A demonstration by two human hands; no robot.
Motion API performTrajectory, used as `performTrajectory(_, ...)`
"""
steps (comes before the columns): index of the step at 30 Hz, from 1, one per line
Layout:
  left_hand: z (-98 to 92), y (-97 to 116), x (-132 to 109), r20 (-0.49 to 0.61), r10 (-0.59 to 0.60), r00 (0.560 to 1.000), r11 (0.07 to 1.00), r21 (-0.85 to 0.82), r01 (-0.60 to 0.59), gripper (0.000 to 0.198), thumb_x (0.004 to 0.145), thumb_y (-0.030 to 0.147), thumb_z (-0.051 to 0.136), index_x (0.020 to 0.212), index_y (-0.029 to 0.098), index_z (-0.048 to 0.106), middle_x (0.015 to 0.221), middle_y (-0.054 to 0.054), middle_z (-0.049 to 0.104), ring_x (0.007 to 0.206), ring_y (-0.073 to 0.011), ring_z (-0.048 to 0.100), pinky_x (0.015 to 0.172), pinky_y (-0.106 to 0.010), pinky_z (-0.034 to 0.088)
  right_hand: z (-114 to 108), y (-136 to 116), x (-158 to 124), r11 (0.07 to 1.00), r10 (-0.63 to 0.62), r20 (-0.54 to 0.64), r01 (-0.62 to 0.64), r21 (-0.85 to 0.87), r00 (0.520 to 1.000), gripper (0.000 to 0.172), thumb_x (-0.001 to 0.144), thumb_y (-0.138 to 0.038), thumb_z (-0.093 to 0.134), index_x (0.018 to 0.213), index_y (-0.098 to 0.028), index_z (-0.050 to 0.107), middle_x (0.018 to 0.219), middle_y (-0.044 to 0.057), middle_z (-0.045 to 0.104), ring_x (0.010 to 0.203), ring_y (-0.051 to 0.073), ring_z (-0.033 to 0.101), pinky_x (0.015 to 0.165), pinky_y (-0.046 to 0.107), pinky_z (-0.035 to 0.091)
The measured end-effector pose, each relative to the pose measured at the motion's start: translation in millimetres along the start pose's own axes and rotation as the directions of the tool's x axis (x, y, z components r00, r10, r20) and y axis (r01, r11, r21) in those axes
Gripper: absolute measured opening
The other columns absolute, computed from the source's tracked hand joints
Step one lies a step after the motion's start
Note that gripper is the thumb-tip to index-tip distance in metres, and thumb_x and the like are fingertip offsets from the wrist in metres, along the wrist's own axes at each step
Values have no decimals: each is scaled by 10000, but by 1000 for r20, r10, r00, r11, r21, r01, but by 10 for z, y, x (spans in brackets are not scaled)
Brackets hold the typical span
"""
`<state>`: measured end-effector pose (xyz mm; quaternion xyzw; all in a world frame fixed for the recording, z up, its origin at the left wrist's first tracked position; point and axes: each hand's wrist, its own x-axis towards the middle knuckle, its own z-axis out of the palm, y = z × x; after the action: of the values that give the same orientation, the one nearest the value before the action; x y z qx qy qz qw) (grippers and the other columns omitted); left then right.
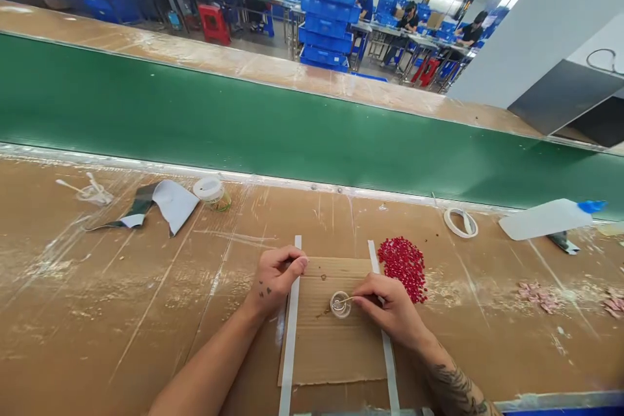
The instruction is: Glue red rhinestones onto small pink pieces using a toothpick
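My right hand (385, 305) pinches a thin, pale toothpick (347, 299), its tip inside a small clear cup (340, 313). The cup stands on a piece of corrugated cardboard (336, 357), fixed along both sides by strips of white tape (288, 351). Over the upper left corner of the cardboard, my left hand (280, 276) is closed, thumb pressed to the fingers; whatever it holds is too small to make out. A few tiny dark bits lie on the cardboard near the cup. Just beyond my right hand spreads a pile of small red beads (403, 266).
A lidded jar (212, 192), a folded sheet (175, 203) and cotton swabs (92, 190) lie left. On the right are a tape roll (461, 222), a white squeeze bottle (546, 219) and pinkish pieces (539, 297). A green belt (244, 120) runs behind; several people work beyond.
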<state>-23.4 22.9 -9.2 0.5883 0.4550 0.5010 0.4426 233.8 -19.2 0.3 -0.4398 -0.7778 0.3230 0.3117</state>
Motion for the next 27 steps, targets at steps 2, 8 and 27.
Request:
performTrajectory(2,-7,-17,14,18,-18,1000,1000,0,18,335,851,390,627,608,161,646,536,-9,577,523,-131,516,520,-220,409,-15,-14,10,1000,-31,21,31,5,999,244,992,-325,610,819,-179,703,711,20,671,634,117,597,577,217,450)
performTrajectory(8,-10,-34,32,54,17,998,1000,-27,-15,344,903,379,618,637,165,665,534,-7,576,506,-132,516,511,-232,404,-36,-153,189,958,-238,176,261,-121,955,260,1025,-251,486,860,-174,672,723,22,600,656,130,518,580,254,398)
performTrajectory(27,25,-28,67,18,14,1000,999,-52,-13,235,904,234,635,684,169,686,545,16,587,503,-109,527,501,-205,417,117,-79,155,915,-386,2,383,-124,922,135,943,-107,513,856,-181,585,635,-15,525,587,137,382,543,290,309)
